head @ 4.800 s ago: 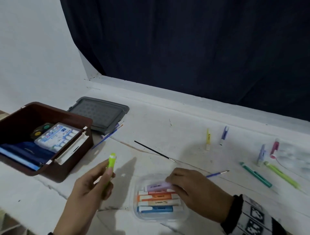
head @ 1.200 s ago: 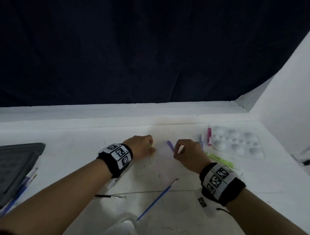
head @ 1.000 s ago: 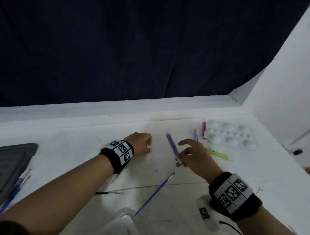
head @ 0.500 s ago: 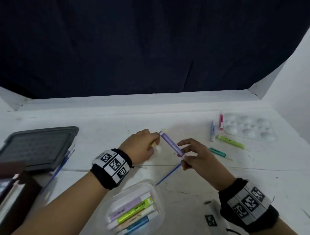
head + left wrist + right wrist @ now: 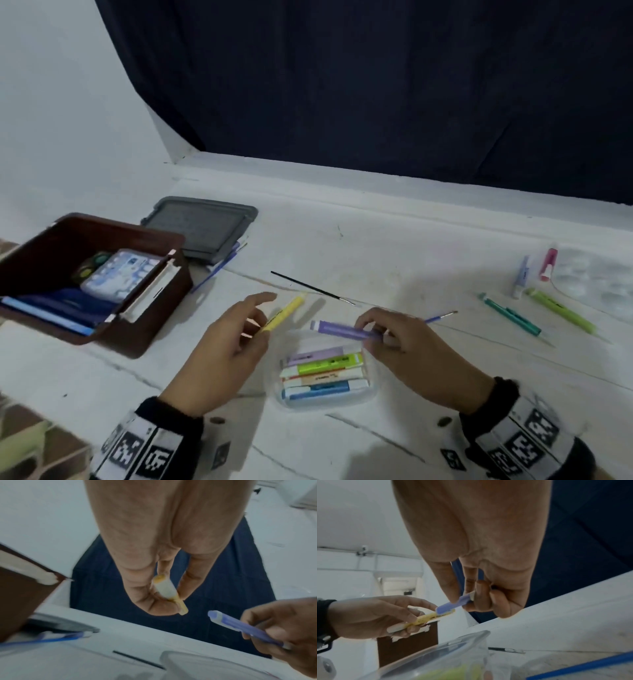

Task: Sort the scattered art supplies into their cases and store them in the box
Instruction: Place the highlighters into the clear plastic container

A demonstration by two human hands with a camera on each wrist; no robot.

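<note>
Both your hands have come back from the far side of the bench and now hang over the clear highlighter case (image 5: 325, 401) at lower centre of the head view. Your right hand (image 5: 411, 349) has its grip pinched round the purple highlighter (image 5: 346, 329), held level just above the case. Your left hand (image 5: 222, 346) has thumb and fingers pinched on the yellow highlighter (image 5: 282, 313), its tip pointing up and away. Inside the case lie purple, green, orange and blue highlighters side by side. At mid left sits the brown box (image 5: 137, 329), open, with a paint set inside, a grey lid (image 5: 202, 224) behind it. At right lie a teal pen (image 5: 510, 313) and green highlighter (image 5: 561, 315).
</note>
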